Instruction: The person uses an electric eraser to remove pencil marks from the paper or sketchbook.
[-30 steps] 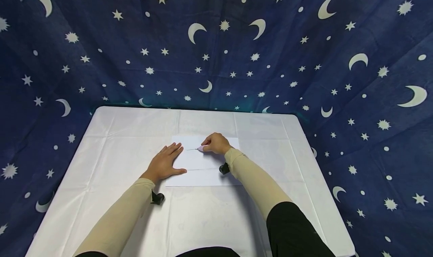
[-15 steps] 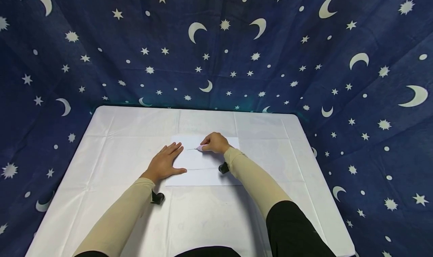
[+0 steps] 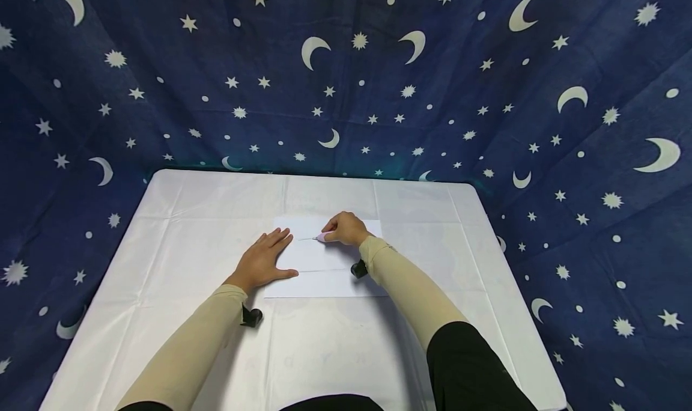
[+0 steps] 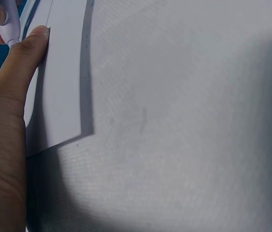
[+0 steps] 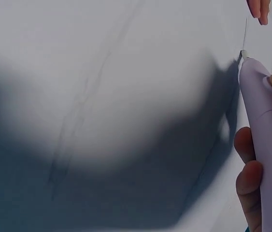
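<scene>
My left hand (image 3: 262, 262) lies spread on the left part of a white sheet of paper (image 3: 319, 285), thumb pointing right. My right hand (image 3: 348, 229) grips a thick lavender pen-shaped tool (image 5: 270, 130), whose exact kind I cannot tell. Its slim pale tip meets the paper, pointing left toward the left fingertips. From that tip a thin dark line (image 5: 245, 33) runs across the sheet; whether it is drawn or cut I cannot tell. Lower on the paper a straight crease or edge (image 3: 319, 271) crosses from side to side. In the left wrist view the left thumb (image 4: 32, 43) touches the sheet.
A creased white cloth covers the table (image 3: 216, 194). Dark blue fabric (image 3: 351, 122) with moons and stars hangs behind and at both sides. Small black devices, such as the one at the left wrist (image 3: 251, 316), sit under both wrists.
Almost nothing moves. The right hand and the lavender tool shift very slightly left, then back right. The left hand stays in place on the paper.
</scene>
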`<state>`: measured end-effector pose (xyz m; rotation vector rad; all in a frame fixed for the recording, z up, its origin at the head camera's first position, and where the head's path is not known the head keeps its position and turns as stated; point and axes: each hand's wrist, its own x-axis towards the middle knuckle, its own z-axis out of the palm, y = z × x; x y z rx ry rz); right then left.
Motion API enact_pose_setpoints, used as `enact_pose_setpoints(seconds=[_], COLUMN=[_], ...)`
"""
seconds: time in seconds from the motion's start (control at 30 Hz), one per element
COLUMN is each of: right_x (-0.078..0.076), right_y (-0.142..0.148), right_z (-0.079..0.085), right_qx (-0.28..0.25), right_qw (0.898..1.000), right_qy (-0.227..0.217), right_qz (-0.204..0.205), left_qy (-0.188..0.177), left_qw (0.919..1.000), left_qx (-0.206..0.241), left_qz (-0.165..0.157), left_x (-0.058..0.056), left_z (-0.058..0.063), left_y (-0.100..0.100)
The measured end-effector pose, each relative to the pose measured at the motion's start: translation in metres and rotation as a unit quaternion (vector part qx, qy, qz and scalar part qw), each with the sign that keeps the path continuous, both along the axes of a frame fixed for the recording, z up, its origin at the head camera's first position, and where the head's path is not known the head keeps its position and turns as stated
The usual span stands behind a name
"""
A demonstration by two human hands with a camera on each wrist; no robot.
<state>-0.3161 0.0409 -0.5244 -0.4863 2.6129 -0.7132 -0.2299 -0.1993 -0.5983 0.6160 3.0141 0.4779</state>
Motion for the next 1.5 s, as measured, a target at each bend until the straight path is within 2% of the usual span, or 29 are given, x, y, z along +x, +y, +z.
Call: enact_pose_setpoints(seconds=[0.17,0.4,0.7,1.03,1.3,1.5], right_x=[0.0004,-0.0011,-0.0015,-0.0019,-0.0019,-0.0038], right_y=[-0.0019,0.0006,-0.0013,0.0058,-0.0013,0.0038], right_z=[-0.0007,0.0001,-0.0005,-0.0011,-0.0036,-0.0023], right_qx=[-0.001,0.005,0.001,0.009,-0.002,0.008], right_qw=[1.000,1.000,1.000,1.000,1.000,1.000], right_qy=[0.005,0.001,0.000,0.002,0.003,0.009], right_qz=[0.004,-0.009,0.004,-0.012,0.005,-0.013], left_qy=[0.003,0.004,-0.001,0.001,-0.003,0.005], left_qw=[1.0000,1.0000,1.0000,1.0000,1.0000,1.0000], left_qx=[-0.002,0.000,-0.002,0.000,-0.005,0.003], left_qz=[-0.002,-0.002,0.000,0.001,-0.002,-0.003], left_x=[-0.0004,0.0001,-0.0008,0.0000,-0.0012,-0.0015], left_z=[-0.0012,0.0005,-0.0013,-0.0009,-0.0015,-0.0023], left_y=[0.0007,0.0001,0.0022,0.0012,0.0014,-0.0003])
